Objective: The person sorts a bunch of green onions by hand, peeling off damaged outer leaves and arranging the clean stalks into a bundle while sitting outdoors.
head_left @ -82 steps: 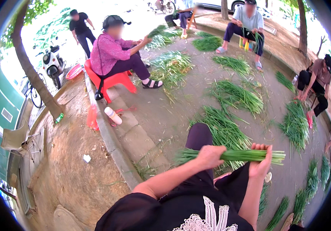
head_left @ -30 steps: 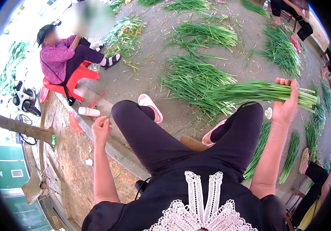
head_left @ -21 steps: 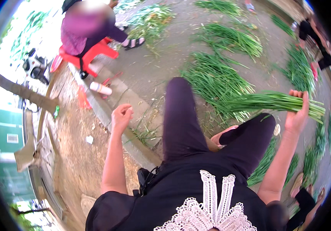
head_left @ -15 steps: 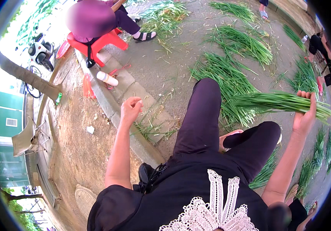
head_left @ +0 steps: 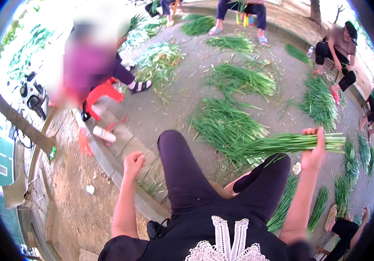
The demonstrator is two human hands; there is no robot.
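My right hand (head_left: 313, 150) is wrapped round a bunch of garlic chives (head_left: 289, 142) near its pale cut ends. The long green leaves reach left above my right knee, their tips over a large loose pile of chives (head_left: 224, 124) on the ground. To the left, my left hand (head_left: 134, 164) hangs above the curb with its fingers curled together; whether anything small is in them cannot be made out.
More chive heaps (head_left: 245, 80) lie ahead and to the right (head_left: 320, 102). A person on a red stool (head_left: 104, 98) sits ahead left; others sit farther off. A white bottle (head_left: 104, 134) lies by the stone curb (head_left: 113, 167). A tree trunk (head_left: 19, 119) leans at far left.
The view has lifted and swung, showing more seated people ahead. My right hand still grips the chives, now held more level. My left hand stays curled near the curb, its fingers drawn in more.
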